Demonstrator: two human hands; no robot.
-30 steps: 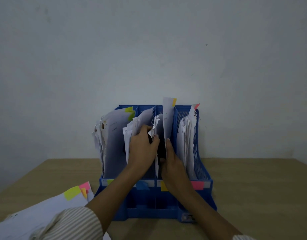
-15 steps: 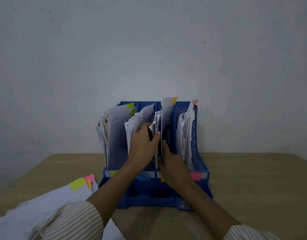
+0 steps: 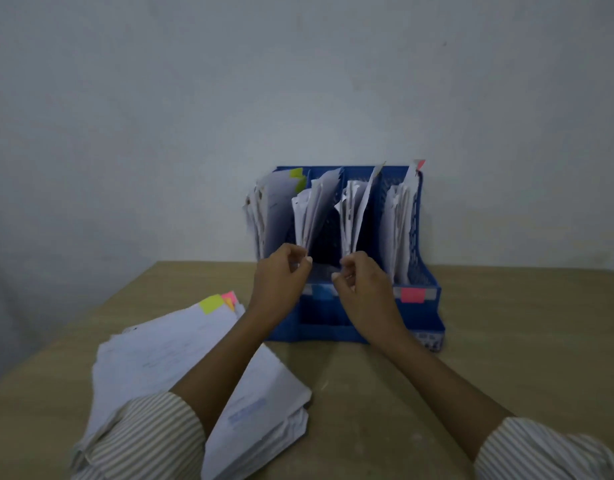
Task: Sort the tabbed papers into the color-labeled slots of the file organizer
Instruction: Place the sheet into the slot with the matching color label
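**Two hands in front of the blue paper holder**

A blue file organizer [image 3: 426, 271] stands at the far side of a wooden table [image 3: 506, 341], against a pale wall [image 3: 298, 81]. It has four slots, and each slot has white papers standing up in it. The far-left slot's papers [image 3: 274, 209] have green tabs on top. The far-right slot's papers [image 3: 399, 223] have a pink tab on top, and a pink label [image 3: 412, 295] sticks on the front of that slot.

Both arms reach forward from striped sleeves. The left hand [image 3: 281, 282] is raised in front of the second slot. Its fingers are curled in, and the fingertips are right at the bottom edge of that slot's papers [image 3: 314, 216]. I cannot tell if it is pinching them. The right hand [image 3: 364, 289] is raised in front of the third slot, fingers curled in too, just below that slot's papers [image 3: 355, 216]. I cannot tell if it holds anything.

A thick pile of papers [image 3: 167, 351] lies flat on the near left of the table, under the left arm. Green, pink and orange tabs stick out at its far end.
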